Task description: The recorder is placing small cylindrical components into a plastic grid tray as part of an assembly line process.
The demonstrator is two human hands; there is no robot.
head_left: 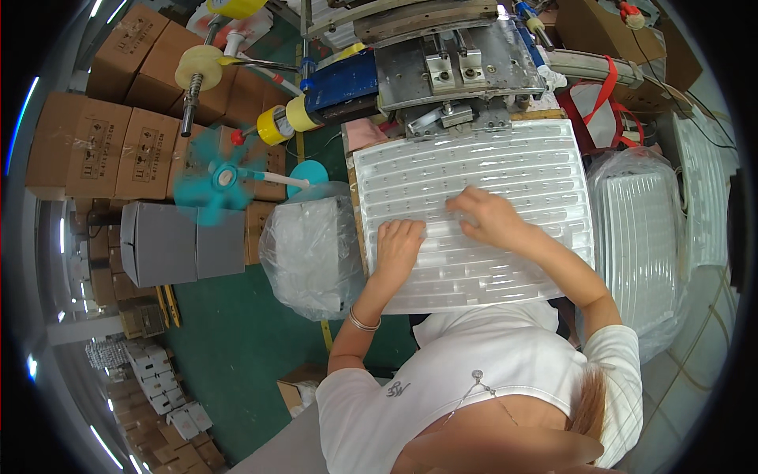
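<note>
A wide translucent plastic tray (pixel 474 272) with many parallel rows of ridges and small pockets lies before me, under the front of a metal machine. On its left part rests my left hand (pixel 399 250), palm down, with the fingers laid on the ridges and slightly bent. Close to the tray's middle is my right hand (pixel 491 220). Its fingers are bent and the thumb is apart from them, the tips at the rows. I make out nothing held in either hand. Small clear pieces seem to sit in the rows, too faint to tell.
A metal press-like machine (pixel 454 67) stands beyond the tray. Left of it are tape rolls (pixel 274 125), a spinning teal fan (pixel 225 175) and a plastic-wrapped stack (pixel 312 253). Bagged trays (pixel 639 245) stand to the right. Cartons (pixel 95 146) line the far left.
</note>
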